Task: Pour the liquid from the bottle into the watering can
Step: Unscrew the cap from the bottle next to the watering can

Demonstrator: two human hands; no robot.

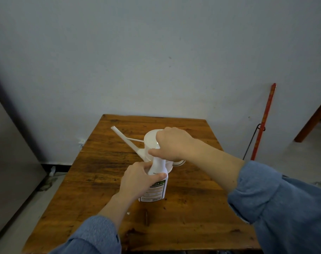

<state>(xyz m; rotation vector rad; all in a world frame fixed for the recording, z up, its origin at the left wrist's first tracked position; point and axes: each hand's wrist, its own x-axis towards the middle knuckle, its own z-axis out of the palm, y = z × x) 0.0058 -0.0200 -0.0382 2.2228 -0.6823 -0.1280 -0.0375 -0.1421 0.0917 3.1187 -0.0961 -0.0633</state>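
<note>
A white bottle (157,182) with a green and white label stands upright on the wooden table (192,208). My left hand (137,178) grips its body from the left. My right hand (171,143) is closed over the bottle's top, hiding the cap. Just behind the bottle stands a white watering can (149,142), its long thin spout (125,141) pointing up and to the far left. My right hand covers part of the can's rim.
A red pole (263,121) leans on the wall at the right, with a black cord beside it. A grey cabinet (7,153) stands to the left of the table. The wall runs close behind the table's far edge.
</note>
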